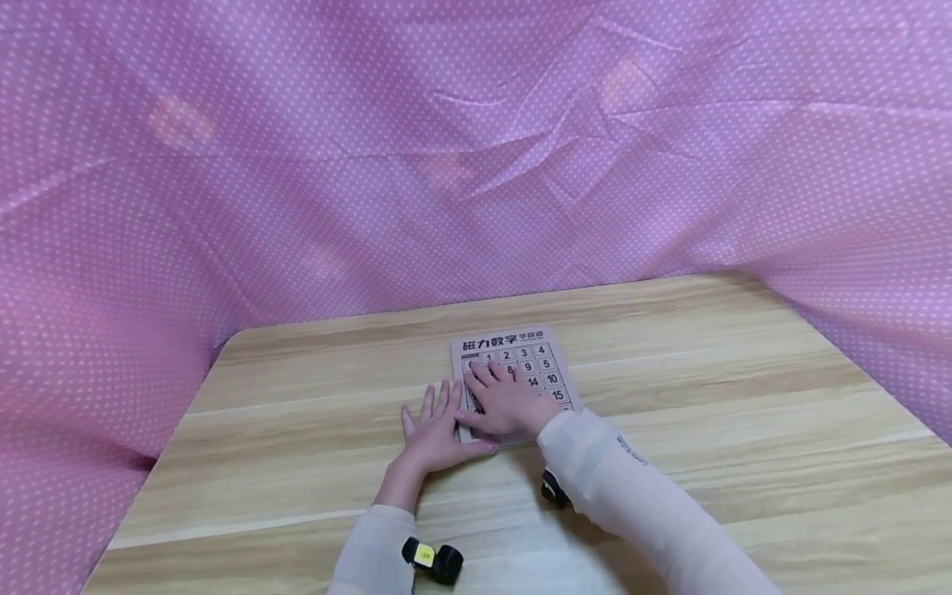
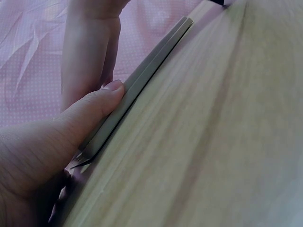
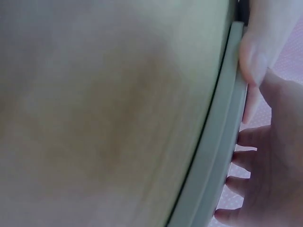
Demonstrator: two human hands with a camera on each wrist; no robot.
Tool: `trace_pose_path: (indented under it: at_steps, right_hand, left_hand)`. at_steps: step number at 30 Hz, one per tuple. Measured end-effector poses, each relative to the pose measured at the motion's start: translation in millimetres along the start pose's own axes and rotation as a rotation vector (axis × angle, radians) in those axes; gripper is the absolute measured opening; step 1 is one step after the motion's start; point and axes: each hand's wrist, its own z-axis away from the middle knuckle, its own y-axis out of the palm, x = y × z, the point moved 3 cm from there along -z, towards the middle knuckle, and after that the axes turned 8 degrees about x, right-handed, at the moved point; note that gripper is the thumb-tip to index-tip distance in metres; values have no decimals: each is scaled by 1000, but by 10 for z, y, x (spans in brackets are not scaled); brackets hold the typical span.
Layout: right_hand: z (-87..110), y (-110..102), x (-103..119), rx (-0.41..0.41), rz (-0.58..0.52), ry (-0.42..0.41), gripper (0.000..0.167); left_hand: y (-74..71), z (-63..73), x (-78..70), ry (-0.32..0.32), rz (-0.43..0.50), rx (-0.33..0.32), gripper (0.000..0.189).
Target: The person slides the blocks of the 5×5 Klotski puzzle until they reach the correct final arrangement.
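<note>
A pale grey sliding number puzzle (image 1: 553,380) lies flat on the table, with dark Chinese characters along its far edge and numbered tiles below. My left hand (image 1: 434,442) is at its near left corner, fingers spread and straight, and its thumb touches the near edge. Over the tiles rests my right hand (image 1: 507,405), its spread fingertips on the left part of the grid, hiding several numbers. In the left wrist view, the left thumb (image 2: 97,104) presses against the puzzle's side (image 2: 147,71). The right wrist view shows the right fingertips (image 3: 244,161) touching the puzzle's top.
The wood-grain table (image 1: 297,430) extends around the puzzle on all sides. A pink dotted cloth (image 1: 372,207) hangs behind and along both sides of it. Black wrist-worn devices sit on the left sleeve (image 1: 375,549) and under the right sleeve (image 1: 632,487).
</note>
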Motion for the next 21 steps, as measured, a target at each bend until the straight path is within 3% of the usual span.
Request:
trace_pose_path:
  at_steps: [6,21]
  right_hand:
    - [77,35,33,-41,-16,-40,74]
    - [232,43,72,-21,-66,-57,75]
  left_hand:
    - [-11,-4,12,-3,-11,0,113]
    - [6,-5,22,9,-16,5,108]
